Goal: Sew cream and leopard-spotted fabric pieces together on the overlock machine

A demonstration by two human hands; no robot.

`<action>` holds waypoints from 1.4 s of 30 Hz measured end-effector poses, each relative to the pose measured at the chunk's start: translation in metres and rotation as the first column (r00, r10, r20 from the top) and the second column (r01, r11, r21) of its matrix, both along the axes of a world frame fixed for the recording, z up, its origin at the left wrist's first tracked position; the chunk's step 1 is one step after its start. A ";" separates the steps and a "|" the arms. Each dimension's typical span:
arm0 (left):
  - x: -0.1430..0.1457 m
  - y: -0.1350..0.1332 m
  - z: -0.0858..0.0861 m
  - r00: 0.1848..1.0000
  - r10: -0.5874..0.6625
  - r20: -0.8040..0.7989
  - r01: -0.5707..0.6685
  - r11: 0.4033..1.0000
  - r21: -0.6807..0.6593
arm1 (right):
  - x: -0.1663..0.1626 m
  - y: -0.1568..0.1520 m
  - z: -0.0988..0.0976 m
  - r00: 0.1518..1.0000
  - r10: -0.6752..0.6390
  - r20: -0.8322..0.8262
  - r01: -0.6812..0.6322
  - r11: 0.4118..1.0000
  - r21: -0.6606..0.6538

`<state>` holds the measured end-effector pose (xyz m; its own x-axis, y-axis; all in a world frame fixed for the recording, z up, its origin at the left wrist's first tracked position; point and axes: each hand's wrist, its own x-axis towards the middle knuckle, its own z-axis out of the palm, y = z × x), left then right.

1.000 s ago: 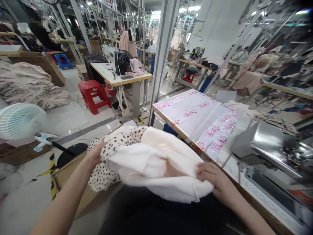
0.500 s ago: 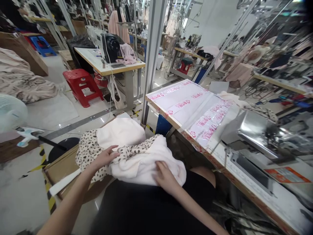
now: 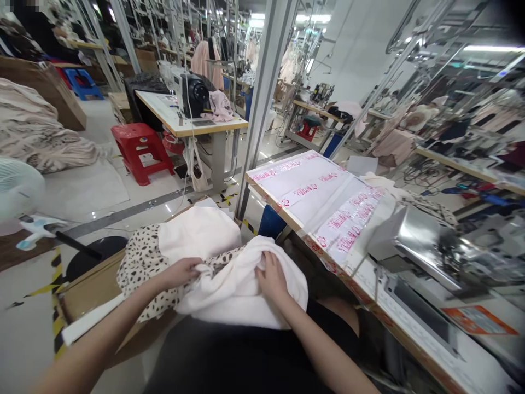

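A bundle of cream fabric with a black-spotted layer (image 3: 217, 273) lies across my lap and over a cardboard box (image 3: 88, 290) at my left. My left hand (image 3: 182, 272) is closed, pinching a fold of the cream fabric beside the spotted edge. My right hand (image 3: 271, 275) presses on top of the bundle with its fingers curled into the cloth. Both forearms reach in from the bottom of the view.
A sewing table (image 3: 414, 328) with a metal machine (image 3: 426, 246) and printed plastic bags (image 3: 324, 191) stands at my right. A steel post (image 3: 264, 98), a red stool (image 3: 139, 150), a second sewing station (image 3: 192, 109), a fan (image 3: 18, 191) and heaps of cloth (image 3: 36, 137) lie ahead.
The bundle dropped from in front of me onto my lap and the box. My right hand moved left from the bundle's right edge to its top; my left hand re-gripped near the middle.
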<state>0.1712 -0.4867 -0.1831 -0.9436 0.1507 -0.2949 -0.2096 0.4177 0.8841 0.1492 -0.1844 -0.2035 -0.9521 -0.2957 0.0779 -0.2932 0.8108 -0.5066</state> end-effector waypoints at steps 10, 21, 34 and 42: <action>-0.016 -0.083 0.078 0.774 0.498 -0.392 -0.542 0.840 -0.003 | -0.028 -0.025 0.041 0.940 0.342 0.009 -0.341 0.938 -0.056; 0.026 -0.105 0.173 0.438 0.492 -0.753 -0.689 0.722 0.071 | -0.096 0.000 0.218 0.891 0.283 -0.356 -0.368 0.908 -0.200; 0.060 -0.093 0.239 0.866 0.370 -0.336 -0.357 0.929 0.103 | -0.152 -0.026 0.297 0.850 0.191 -0.491 -0.237 0.971 -0.032; 0.042 -0.127 0.264 0.657 0.624 -0.422 -0.571 0.778 0.261 | -0.173 -0.026 0.329 0.930 0.360 -0.079 -0.364 0.930 -0.048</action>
